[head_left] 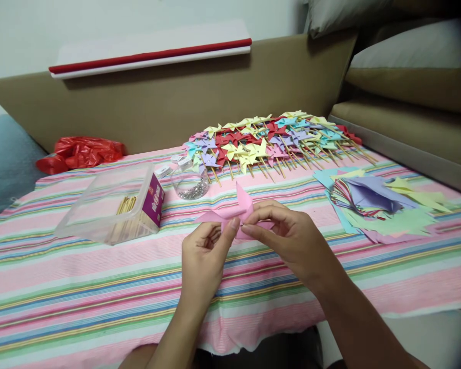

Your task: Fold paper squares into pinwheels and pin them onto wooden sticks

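Observation:
A pink paper pinwheel (230,210) with folded blades is held up over the middle of the cloth. My left hand (207,251) pinches it from the left, the thumb pressed near its centre. From the right, the thumb and forefinger of my right hand (282,230) close on the paper beside the centre. A tiny dark speck shows at the right fingertips, too small to name. Just beyond stands a clear round tub (190,183) of small silvery pins. To its left, a clear plastic box (100,218) with a purple label lies on its side, holding short wooden sticks (132,220).
Many finished pinwheels on sticks (257,148) lie at the back. Cut coloured paper sheets (384,205) are piled at right. A red plastic bag (84,152) sits back left. The striped cloth (80,277) covers the surface, with a brown padded panel (169,107) behind.

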Demonstrator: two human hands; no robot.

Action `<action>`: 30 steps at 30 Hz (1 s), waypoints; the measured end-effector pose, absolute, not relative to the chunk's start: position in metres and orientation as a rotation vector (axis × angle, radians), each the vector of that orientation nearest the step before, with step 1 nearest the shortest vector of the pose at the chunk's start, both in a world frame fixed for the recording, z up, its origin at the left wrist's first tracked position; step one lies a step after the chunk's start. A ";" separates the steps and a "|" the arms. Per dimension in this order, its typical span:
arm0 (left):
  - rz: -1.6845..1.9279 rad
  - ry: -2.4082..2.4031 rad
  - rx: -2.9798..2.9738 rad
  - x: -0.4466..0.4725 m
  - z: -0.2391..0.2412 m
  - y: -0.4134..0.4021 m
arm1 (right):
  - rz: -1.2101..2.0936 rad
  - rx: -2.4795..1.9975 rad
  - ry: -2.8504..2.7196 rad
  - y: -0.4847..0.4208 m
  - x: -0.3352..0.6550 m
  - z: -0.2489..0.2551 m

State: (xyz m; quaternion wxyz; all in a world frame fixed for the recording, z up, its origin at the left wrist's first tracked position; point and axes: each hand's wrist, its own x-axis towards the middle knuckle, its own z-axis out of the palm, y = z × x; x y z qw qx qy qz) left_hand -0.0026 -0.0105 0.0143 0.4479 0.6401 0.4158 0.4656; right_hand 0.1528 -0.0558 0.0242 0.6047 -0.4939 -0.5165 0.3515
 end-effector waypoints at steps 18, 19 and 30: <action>1.216 1.014 1.771 -0.003 0.013 -0.011 | 0.913 -1.163 -1.141 -0.057 0.154 0.026; 1.230 1.000 1.790 -0.003 0.012 -0.010 | 0.960 -1.147 -1.114 -0.057 0.154 0.027; 1.278 0.905 1.970 -0.004 0.012 -0.011 | 1.149 -1.089 -1.062 -0.063 0.162 0.027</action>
